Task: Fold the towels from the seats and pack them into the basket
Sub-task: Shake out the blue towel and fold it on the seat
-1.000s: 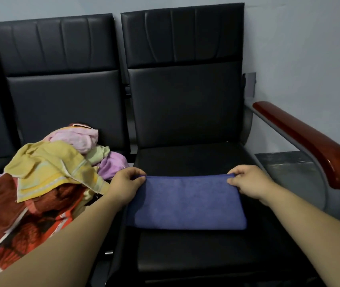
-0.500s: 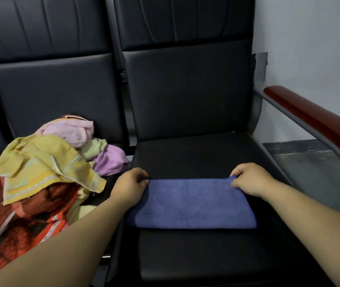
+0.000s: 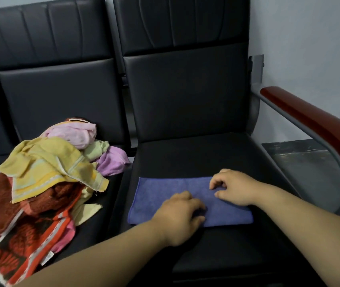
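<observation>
Heaped left of both hands on the neighbouring seat: crumpled terry towels (image 3: 47, 179), yellow, pink, red. Left hand (image 3: 180, 217) palm-down, fingers (image 3: 198, 207) loosely curled, resting on the blue towel (image 3: 158, 195). Right hand (image 3: 234, 188) alongside, fingers bent, tips pressing the same cloth. Beneath the fingers, folded flat into a soft rectangle on the smooth black seat (image 3: 196, 156).

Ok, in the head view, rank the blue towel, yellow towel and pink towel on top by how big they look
1. Blue towel, folded flat.
2. Yellow towel, close to it in spread; crumpled, so that order is unsure.
3. Pink towel, clearly smallest, also farthest back.
</observation>
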Motion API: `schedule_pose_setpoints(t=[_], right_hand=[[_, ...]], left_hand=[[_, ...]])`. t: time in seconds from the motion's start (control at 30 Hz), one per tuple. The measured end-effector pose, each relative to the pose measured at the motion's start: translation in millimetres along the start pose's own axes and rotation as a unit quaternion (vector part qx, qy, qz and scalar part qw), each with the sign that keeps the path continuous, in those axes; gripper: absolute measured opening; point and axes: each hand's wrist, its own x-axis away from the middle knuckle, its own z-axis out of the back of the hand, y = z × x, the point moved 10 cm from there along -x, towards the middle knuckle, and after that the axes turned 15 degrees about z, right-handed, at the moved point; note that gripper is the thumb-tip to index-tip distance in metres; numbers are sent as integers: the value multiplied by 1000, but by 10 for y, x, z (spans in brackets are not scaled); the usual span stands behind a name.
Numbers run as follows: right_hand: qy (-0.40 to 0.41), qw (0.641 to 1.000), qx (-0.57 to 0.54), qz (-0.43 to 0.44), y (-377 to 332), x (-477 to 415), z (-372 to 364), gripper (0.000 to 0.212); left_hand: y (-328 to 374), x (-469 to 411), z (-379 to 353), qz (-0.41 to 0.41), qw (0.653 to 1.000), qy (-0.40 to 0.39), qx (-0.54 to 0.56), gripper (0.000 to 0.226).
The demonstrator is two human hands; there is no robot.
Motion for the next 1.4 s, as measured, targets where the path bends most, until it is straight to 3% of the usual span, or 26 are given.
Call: schedule_pose_setpoints(t=[0.2, 0.3, 0.43, 0.57, 0.73, 0.87, 1.1, 1.23, 1.4], right_hand=[[-8, 998, 33, -48, 8, 106, 83, 23], [-31, 994, 84, -67, -112, 272, 53, 29], [-10, 996, 67, -56, -306, 425, -93, 31], [37, 996, 42, -64, -270, 496, -86, 30], [72, 995, 16, -62, -271, 555, -60, 29], [82, 995, -15, -62, -252, 606, -71, 21], [50, 997, -51, -2, -370, 664, -210, 37], [112, 994, -18, 4, -397, 684, -114, 26], [205, 975, -79, -19, -334, 725, 300, 21]], left_hand=[[-143, -143, 106, 36, 997, 15, -67, 37], [-334, -304, 226, 93, 991, 23, -99, 46], [-495, -395, 236, 154, 984, -5, -86, 51], [-292, -291, 224, 90, 996, -3, -20, 41], [-21, 46, 81, -4, 996, -74, 48, 35], [2, 282, 62, 1, 981, -125, 148, 33], [-228, 269, 389, 59, 969, -13, 241, 34], [-293, 269, 438, 88, 964, 7, 250, 23], [-462, 250, 708, 108, 949, 35, 295, 21]])
